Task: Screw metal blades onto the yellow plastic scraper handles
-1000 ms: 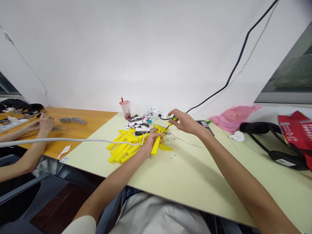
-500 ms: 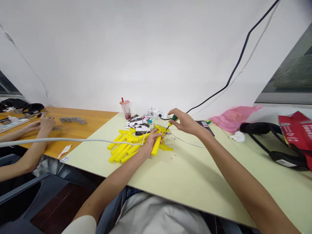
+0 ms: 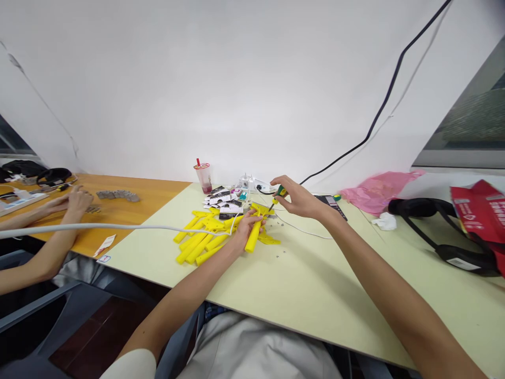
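My left hand (image 3: 244, 231) is closed around a yellow plastic scraper handle (image 3: 253, 240), whose round grip points toward me and whose wide head faces away. Pinched in the fingers of my right hand (image 3: 296, 198) is a screwdriver (image 3: 280, 191) with a green and yellow grip. Its thin shaft slants down to the head of the yellow piece; the exact contact is too small to make out. Left of my left hand lies a pile of similar yellow pieces (image 3: 197, 248). Another flat yellow piece (image 3: 270, 239) rests just beyond the held one. Several tiny metal parts (image 3: 278, 256) are scattered nearby.
Small black-and-white packets (image 3: 223, 199), a drink cup (image 3: 203, 178) and plugs (image 3: 247, 182) stand toward the wall. A white cable (image 3: 165, 227) crosses in front. At right are a pink bag (image 3: 384, 192), tissue (image 3: 385, 221) and black strapped headgear (image 3: 460, 258). A co-worker's hands (image 3: 77, 202) are at left.
The screwdriver's grip has turned slightly in my right fingers. My left hand and the yellow piece stay put. The co-worker's hand has shifted a little to the right.
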`<control>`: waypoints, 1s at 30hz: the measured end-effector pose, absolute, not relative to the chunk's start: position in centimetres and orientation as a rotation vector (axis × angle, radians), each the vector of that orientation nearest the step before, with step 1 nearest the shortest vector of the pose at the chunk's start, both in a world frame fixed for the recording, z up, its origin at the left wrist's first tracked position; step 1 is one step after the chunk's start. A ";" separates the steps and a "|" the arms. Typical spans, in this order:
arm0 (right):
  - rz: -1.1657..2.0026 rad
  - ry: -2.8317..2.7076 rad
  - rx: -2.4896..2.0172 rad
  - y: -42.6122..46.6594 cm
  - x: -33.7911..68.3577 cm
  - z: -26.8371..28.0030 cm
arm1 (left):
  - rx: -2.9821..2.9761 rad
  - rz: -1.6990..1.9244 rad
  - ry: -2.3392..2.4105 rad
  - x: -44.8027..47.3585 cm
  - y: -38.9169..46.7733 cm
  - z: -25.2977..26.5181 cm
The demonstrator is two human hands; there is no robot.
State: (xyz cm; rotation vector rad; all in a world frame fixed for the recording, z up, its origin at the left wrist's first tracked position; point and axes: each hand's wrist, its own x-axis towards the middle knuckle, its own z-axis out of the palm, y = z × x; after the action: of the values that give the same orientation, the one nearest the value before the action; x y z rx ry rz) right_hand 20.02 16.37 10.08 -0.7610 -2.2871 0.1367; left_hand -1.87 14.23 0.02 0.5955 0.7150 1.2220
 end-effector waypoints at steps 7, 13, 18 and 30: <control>0.099 -2.269 -0.842 16.6 20.5 10.1 | 0.610 1.209 0.724 -1.9 14.2 -0.3; 0.140 -2.298 -0.735 16.3 20.3 10.0 | 0.583 1.217 0.738 -1.9 14.5 -0.5; 0.179 -2.283 -0.827 16.7 20.2 9.7 | 0.563 1.217 0.725 -1.9 14.4 -0.3; 0.225 -2.313 -0.823 16.1 20.2 10.4 | 0.585 1.208 0.750 -1.6 14.2 -0.5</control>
State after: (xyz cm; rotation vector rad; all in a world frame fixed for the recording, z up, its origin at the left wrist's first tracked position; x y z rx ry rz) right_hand 20.22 16.06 10.44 -0.8225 -2.3128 0.2247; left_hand -1.61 14.16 -0.54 0.5846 0.7500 1.2080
